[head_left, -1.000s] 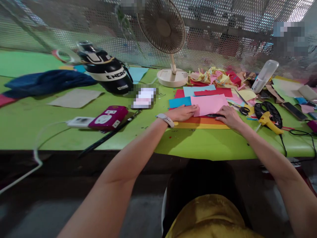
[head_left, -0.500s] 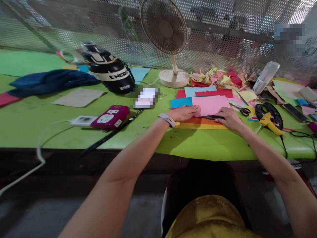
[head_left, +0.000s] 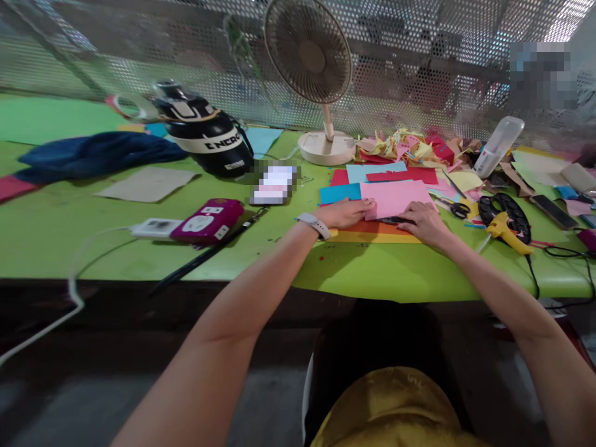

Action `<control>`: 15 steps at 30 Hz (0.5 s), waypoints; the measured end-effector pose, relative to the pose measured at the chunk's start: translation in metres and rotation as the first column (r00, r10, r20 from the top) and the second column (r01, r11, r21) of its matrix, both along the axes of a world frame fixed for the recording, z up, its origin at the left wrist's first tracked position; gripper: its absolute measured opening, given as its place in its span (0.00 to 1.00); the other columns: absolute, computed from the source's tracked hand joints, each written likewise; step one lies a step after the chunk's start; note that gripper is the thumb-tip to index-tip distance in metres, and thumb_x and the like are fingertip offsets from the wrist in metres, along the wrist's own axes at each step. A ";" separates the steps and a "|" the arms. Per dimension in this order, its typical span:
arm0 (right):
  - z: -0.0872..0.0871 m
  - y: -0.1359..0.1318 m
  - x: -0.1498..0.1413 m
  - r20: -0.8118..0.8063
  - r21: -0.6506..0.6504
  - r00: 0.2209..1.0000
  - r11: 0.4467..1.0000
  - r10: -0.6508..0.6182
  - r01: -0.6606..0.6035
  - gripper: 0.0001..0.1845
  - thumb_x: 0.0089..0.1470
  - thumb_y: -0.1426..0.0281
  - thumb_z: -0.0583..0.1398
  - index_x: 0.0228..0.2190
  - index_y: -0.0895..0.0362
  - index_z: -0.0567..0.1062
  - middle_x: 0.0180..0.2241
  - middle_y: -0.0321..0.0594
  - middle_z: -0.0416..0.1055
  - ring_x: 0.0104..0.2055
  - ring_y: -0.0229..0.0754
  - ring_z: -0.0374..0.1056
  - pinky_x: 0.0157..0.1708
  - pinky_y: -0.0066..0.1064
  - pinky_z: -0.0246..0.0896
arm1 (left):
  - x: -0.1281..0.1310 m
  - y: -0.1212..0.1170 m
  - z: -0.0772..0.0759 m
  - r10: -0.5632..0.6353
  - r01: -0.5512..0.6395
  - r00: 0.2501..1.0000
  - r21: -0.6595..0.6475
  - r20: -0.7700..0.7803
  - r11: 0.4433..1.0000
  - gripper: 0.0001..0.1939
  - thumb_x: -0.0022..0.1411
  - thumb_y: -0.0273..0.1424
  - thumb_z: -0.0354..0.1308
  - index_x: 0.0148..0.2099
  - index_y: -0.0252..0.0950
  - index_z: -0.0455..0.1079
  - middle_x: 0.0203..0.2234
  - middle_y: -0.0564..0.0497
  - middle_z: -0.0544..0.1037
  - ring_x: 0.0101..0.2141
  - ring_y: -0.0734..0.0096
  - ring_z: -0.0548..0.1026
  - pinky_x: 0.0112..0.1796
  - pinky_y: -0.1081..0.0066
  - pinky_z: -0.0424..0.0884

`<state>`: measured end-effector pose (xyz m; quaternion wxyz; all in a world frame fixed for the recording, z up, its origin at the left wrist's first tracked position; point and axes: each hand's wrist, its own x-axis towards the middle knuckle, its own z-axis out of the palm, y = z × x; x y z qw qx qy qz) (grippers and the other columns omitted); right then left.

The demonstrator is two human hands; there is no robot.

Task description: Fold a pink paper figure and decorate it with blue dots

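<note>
A pink sheet of paper (head_left: 398, 197) lies on a stack of coloured sheets. My left hand (head_left: 347, 213), a pale band on its wrist, presses flat on the sheet's left edge with fingers stretched out. At the lower right edge of the pink paper, my right hand (head_left: 424, 222) is closed around a slim dark tool (head_left: 392, 220). The tool lies along the near edge of the sheet, pointing left; its exact kind is hard to make out. Orange paper (head_left: 367, 228) and yellow paper (head_left: 363, 237) show beneath, with a blue sheet (head_left: 339, 193) to the left.
Scissors (head_left: 459, 210), a yellow glue gun (head_left: 507, 233) and a black palette-like tray (head_left: 514, 210) lie right of my hands. Behind stand a fan (head_left: 326, 149) and paper scraps (head_left: 400, 146). Leftward are a phone (head_left: 272, 185), a purple power socket block (head_left: 209, 221) and a black bottle (head_left: 214, 146).
My right hand has slid slightly left along the near edge of the pink paper, with the dark tool in it. My left hand has stayed in place.
</note>
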<state>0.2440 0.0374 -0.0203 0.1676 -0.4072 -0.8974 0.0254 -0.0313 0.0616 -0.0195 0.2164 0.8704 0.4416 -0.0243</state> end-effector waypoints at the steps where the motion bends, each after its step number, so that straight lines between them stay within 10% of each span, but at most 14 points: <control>1: 0.000 0.000 0.000 0.000 -0.004 1.000 1.000 0.002 -0.002 0.12 0.60 0.64 0.63 0.44 0.51 0.81 0.42 0.44 0.76 0.46 0.49 0.68 0.46 0.39 0.54 | 0.000 0.000 0.000 -0.001 0.001 1.000 0.001 0.002 1.000 0.29 0.73 0.36 0.34 0.73 0.43 0.44 0.73 0.49 0.45 0.70 0.61 0.44 0.66 0.49 0.42; 15: 0.002 0.002 0.001 -0.004 -0.047 1.000 0.999 0.024 -0.024 0.12 0.60 0.63 0.63 0.43 0.50 0.82 0.41 0.43 0.75 0.45 0.48 0.68 0.45 0.40 0.53 | 0.006 -0.004 0.004 0.039 -0.039 0.999 0.004 -0.030 0.999 0.29 0.73 0.36 0.34 0.73 0.42 0.44 0.72 0.48 0.46 0.70 0.61 0.46 0.65 0.47 0.44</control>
